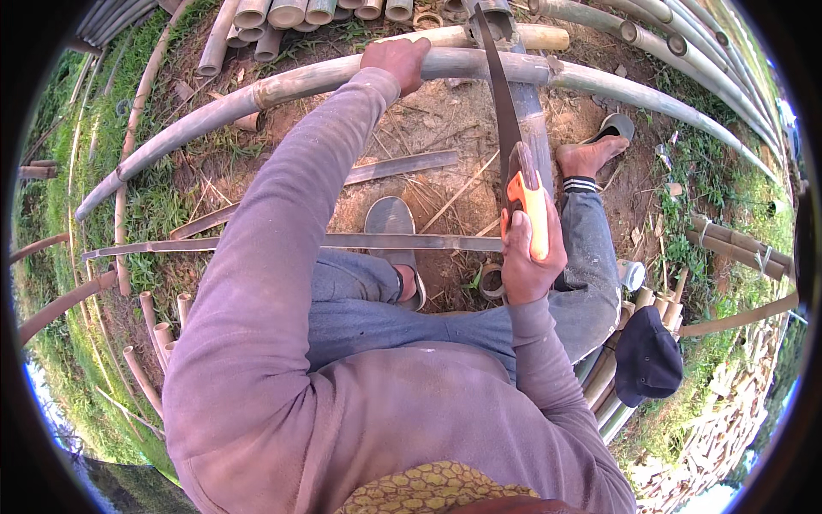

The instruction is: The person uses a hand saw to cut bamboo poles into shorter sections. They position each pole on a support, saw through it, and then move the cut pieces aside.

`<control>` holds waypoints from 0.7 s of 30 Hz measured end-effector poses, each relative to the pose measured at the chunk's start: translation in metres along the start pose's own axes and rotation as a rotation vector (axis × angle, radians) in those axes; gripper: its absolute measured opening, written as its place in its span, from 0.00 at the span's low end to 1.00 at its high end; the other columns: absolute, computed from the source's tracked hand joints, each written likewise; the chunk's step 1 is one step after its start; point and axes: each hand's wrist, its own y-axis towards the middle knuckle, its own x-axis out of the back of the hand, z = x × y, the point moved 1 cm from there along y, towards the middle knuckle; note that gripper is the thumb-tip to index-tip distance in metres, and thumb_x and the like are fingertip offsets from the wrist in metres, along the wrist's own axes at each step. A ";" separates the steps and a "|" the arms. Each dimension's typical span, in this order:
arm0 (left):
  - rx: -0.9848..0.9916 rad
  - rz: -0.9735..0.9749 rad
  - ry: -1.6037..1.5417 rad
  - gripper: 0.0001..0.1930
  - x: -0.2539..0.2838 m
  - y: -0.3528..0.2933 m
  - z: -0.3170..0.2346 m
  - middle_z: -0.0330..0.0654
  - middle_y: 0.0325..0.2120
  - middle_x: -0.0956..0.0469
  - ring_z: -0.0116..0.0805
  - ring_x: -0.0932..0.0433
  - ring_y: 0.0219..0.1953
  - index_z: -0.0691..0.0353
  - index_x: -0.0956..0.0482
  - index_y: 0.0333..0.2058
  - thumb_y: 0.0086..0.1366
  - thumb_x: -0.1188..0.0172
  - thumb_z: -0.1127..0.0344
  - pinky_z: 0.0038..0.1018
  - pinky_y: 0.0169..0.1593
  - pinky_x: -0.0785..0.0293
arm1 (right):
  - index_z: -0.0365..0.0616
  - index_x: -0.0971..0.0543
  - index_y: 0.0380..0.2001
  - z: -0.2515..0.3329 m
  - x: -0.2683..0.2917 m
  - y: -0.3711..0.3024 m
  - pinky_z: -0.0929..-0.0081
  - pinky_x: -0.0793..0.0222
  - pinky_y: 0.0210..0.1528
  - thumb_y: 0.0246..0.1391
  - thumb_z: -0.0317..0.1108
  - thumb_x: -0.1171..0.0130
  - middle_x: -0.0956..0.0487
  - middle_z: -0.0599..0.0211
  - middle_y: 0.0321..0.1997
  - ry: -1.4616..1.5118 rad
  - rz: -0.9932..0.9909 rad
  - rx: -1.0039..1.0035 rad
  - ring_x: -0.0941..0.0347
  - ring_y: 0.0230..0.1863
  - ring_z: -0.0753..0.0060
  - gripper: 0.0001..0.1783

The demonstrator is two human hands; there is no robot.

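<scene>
Fingers (524, 224) of my right hand (529, 257) are wrapping tight around the orange handle of the handsaw (514, 146), and I'm watching its dark blade running up and away to meet the long bamboo pole (282, 86) lying crosswise in front of me. My left hand (396, 62) is pressing down on top of that pole just left of the blade, fingers curling over it, pinning it in place. The pole is resting across a second piece of bamboo (522, 36) near the cut. By my reading, I'm in the sawing step, blade sitting on the pole; I can't tell how deep it is. The next stroke is calling for a firm left-hand hold and a straight pull along the blade's line. Split bamboo strips (402, 165) are lying on the dirt below, my bare foot (589, 156) is planted right of the blade, a dark cap (647, 355) is sitting by cut bamboo tubes (291, 12) farther out.
</scene>
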 end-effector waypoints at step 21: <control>0.030 0.043 -0.055 0.29 0.046 -0.018 -0.006 0.45 0.51 0.14 0.49 0.15 0.54 0.46 0.24 0.60 0.58 0.29 0.59 0.46 0.56 0.19 | 0.29 0.23 0.62 0.036 0.015 0.013 0.69 0.23 0.57 0.66 0.26 0.35 0.15 0.48 0.56 -0.006 -0.036 0.015 0.17 0.55 0.66 0.23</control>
